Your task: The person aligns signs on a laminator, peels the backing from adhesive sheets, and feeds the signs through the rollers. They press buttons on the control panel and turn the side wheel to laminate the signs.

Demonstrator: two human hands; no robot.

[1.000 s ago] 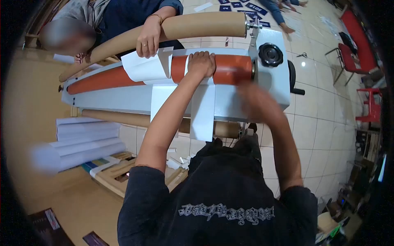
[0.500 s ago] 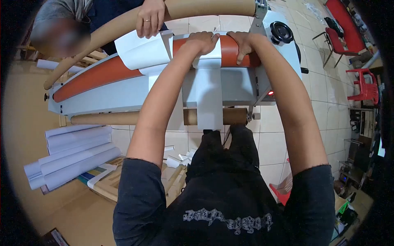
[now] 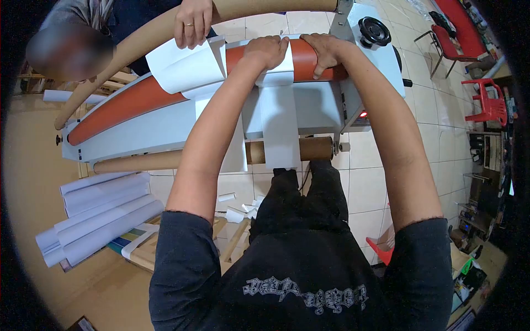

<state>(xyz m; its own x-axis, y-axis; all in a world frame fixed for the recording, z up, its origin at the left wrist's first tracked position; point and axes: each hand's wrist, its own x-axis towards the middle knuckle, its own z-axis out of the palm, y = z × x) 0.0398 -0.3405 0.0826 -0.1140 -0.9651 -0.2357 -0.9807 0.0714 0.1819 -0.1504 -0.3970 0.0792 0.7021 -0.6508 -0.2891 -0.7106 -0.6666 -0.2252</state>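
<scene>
Under both hands runs the orange-red roller of a long grey machine. A white strip lies over the roller and hangs down past the lower cardboard tube. My left hand presses on the strip's upper left part, fingers spread a little over the roller top. Bare roller is under my right hand, its thumb and fingers apart. To the left, a co-worker's hand touches a wider white sheet that curls over the roller.
A long cardboard tube spans above the roller. A black handwheel sits on the machine's right end. White paper rolls lie at the lower left, near a wooden frame. Red chairs stand at the right.
The view has shifted slightly, so the machine appears a little higher and further left. Both my hands stay on the roller, and the co-worker's hand remains at the wider sheet.
</scene>
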